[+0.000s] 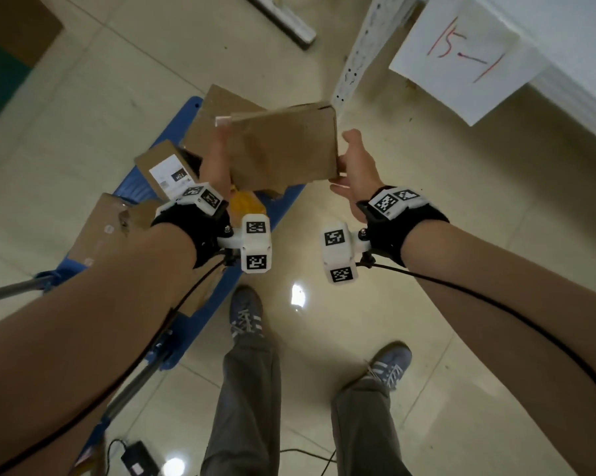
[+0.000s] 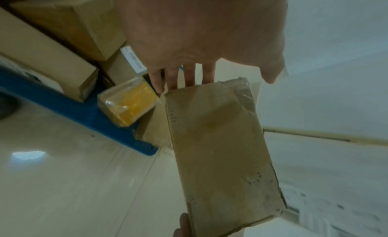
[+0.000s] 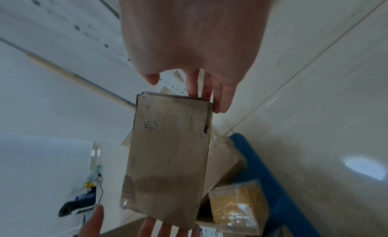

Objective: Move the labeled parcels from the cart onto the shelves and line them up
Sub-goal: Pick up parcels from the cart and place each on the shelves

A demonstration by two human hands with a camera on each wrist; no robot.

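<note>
A plain brown cardboard parcel [image 1: 282,149] hangs in the air between my two hands, above the right end of the blue cart [image 1: 186,111]. My left hand [image 1: 217,159] holds its left end; the left wrist view shows the fingers [image 2: 189,76] going behind the parcel [image 2: 220,149] and the thumb beside its corner. My right hand [image 1: 356,163] holds the right end, thumb up and fingers under the lower corner. In the right wrist view its fingers [image 3: 201,89] lie on the parcel's [image 3: 168,157] near edge. No label shows on the faces I see.
On the cart lie a parcel with a white label [image 1: 166,170], a large brown box [image 1: 104,228], another box behind, and a yellow packet [image 1: 245,201]. The white shelf [image 1: 581,80] with a paper sign "15-1" [image 1: 461,56] and its perforated upright [image 1: 361,53] stand at the upper right. A power adapter [image 1: 138,458] lies by my feet.
</note>
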